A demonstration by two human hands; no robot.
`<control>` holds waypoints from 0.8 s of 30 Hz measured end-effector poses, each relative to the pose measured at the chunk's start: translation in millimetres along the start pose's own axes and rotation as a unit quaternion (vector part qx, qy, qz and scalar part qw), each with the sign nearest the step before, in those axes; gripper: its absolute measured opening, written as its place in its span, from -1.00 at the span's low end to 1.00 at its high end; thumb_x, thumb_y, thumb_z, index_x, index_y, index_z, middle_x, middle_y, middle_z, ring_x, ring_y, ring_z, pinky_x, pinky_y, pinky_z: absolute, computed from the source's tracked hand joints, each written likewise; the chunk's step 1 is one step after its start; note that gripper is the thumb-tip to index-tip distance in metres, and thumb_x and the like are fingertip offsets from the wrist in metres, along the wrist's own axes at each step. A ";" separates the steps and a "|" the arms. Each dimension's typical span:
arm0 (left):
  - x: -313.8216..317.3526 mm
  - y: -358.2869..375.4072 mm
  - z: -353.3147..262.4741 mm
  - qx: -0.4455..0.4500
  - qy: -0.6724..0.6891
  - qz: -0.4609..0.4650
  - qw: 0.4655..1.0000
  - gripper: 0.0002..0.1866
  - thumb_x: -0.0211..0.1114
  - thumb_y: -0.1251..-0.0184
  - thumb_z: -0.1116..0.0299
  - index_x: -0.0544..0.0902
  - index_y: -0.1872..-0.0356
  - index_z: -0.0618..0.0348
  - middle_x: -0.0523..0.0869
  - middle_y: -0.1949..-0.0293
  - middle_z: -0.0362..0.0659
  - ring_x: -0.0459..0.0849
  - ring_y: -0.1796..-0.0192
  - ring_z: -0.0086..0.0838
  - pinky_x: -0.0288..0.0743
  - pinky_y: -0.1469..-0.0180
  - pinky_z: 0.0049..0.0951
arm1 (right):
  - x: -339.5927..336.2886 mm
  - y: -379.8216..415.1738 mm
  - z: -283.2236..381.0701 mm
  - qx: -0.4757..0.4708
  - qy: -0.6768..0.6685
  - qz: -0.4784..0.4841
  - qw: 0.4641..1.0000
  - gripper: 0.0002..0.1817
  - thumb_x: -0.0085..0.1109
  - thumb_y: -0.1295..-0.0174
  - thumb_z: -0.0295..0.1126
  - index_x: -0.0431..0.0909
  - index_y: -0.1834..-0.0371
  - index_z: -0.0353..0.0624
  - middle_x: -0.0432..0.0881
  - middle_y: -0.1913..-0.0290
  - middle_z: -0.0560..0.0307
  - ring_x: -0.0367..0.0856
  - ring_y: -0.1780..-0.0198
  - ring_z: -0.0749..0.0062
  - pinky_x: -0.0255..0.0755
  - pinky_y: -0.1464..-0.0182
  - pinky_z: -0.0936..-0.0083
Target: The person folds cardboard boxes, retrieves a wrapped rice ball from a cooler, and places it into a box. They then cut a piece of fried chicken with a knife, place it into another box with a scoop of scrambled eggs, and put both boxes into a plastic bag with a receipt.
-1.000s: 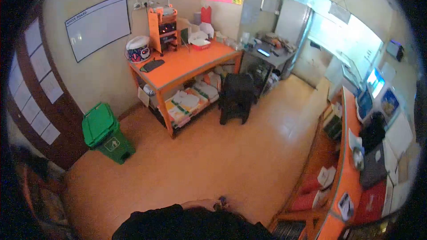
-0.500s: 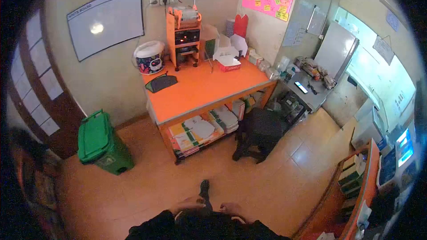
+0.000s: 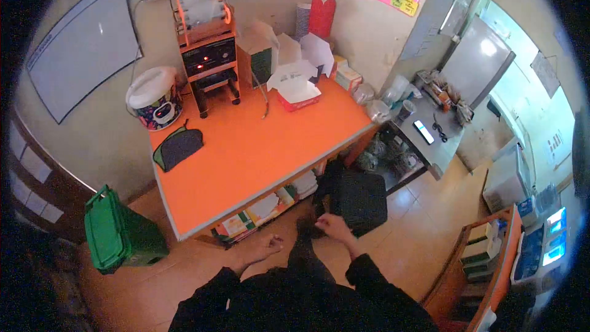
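Left hand (image 3: 261, 249) empty, fingers loosely spread, low over the floor just in front of the orange table (image 3: 246, 154). Right hand (image 3: 334, 226) open too, fingers curled a bit, touching or just at the near edge of the black stool (image 3: 359, 200); real contact can't be told. Stool sits at the table's right corner, partly blocking the lower shelf. On the table: black pouch (image 3: 178, 147), white bucket (image 3: 155, 97), orange machine (image 3: 209, 55), open red-and-white box (image 3: 296, 91), stacked cups at the back. Stacked papers (image 3: 264, 209) on the shelf underneath. Green bin (image 3: 117, 233) left of the table. Whiteboard (image 3: 80, 49) on the wall, pink poster top right, grey side counter beyond, tan tiled floor.
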State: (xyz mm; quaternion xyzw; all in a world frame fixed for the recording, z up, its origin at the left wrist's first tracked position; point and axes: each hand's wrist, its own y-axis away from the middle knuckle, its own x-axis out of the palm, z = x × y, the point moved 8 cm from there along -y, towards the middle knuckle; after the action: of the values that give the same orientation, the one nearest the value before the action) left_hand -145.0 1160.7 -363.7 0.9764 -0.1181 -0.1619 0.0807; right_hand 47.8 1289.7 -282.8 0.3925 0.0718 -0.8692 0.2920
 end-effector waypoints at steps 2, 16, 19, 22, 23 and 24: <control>-8.9 -22.5 7.6 0.005 -0.033 0.001 0.999 -0.63 0.16 -0.20 0.19 0.51 0.08 0.25 0.61 0.23 -0.08 0.54 0.20 -0.40 0.40 0.10 -0.36 | -39.7 -56.1 -50.5 -0.031 0.049 -0.054 0.997 -0.76 0.17 -0.03 -0.24 0.56 0.38 -0.20 0.60 0.36 -0.02 0.58 0.29 0.13 0.43 0.23 0.34; -60.4 -183.0 -71.8 -0.264 0.110 -0.142 0.947 -0.59 0.18 -0.20 0.29 0.39 -0.04 0.22 0.58 0.19 -0.05 0.57 0.16 -0.38 0.45 0.10 -0.37 | -332.2 -530.6 -190.2 -0.075 0.392 -0.307 0.864 -0.45 0.17 0.04 -0.26 0.32 -0.08 -0.13 0.38 0.00 -0.30 0.31 -0.09 -0.12 0.24 -0.06 0.12; -70.0 -182.4 -81.6 -0.301 0.149 -0.169 0.927 -0.57 0.17 -0.21 0.26 0.36 -0.06 0.21 0.58 0.21 -0.04 0.56 0.15 -0.38 0.43 0.08 -0.37 | -342.0 -580.9 -223.0 0.009 0.382 -0.205 0.901 -0.26 0.28 0.15 -0.20 0.22 -0.18 -0.09 0.30 -0.09 -0.33 0.22 -0.14 -0.20 0.17 -0.13 0.05; -68.9 -191.0 -79.4 -0.344 0.234 -0.188 0.890 -0.58 0.15 -0.24 0.26 0.35 -0.07 0.22 0.58 0.22 -0.04 0.55 0.13 -0.39 0.42 0.06 -0.39 | -343.9 -596.8 -233.2 -0.035 0.410 -0.172 0.895 -0.16 0.36 0.25 -0.18 0.20 -0.19 -0.10 0.32 -0.09 -0.25 0.22 -0.17 -0.12 0.15 -0.17 0.12; -67.9 -193.4 -78.6 -0.356 0.255 -0.193 0.878 -0.58 0.14 -0.24 0.26 0.35 -0.07 0.22 0.58 0.22 -0.04 0.55 0.13 -0.40 0.41 0.06 -0.39 | -346.8 -601.6 -240.1 -0.019 0.360 -0.138 0.922 -0.17 0.36 0.26 -0.19 0.21 -0.18 -0.11 0.33 -0.08 -0.22 0.24 -0.16 -0.09 0.17 -0.16 0.13; -67.3 -200.6 -79.0 -0.353 0.251 -0.182 0.883 -0.59 0.14 -0.25 0.26 0.35 -0.06 0.22 0.58 0.22 -0.04 0.55 0.12 -0.39 0.41 0.05 -0.40 | -351.5 -607.7 -243.7 -0.001 0.308 -0.105 0.946 -0.19 0.36 0.26 -0.21 0.23 -0.16 -0.11 0.35 -0.07 -0.19 0.27 -0.14 -0.06 0.20 -0.15 0.15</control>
State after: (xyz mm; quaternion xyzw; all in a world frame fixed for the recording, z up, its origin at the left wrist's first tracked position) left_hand -139.4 1379.8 -309.1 0.8955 0.1511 0.0461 0.4160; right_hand 44.4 2032.5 -257.8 0.6311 0.2002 -0.7313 0.1635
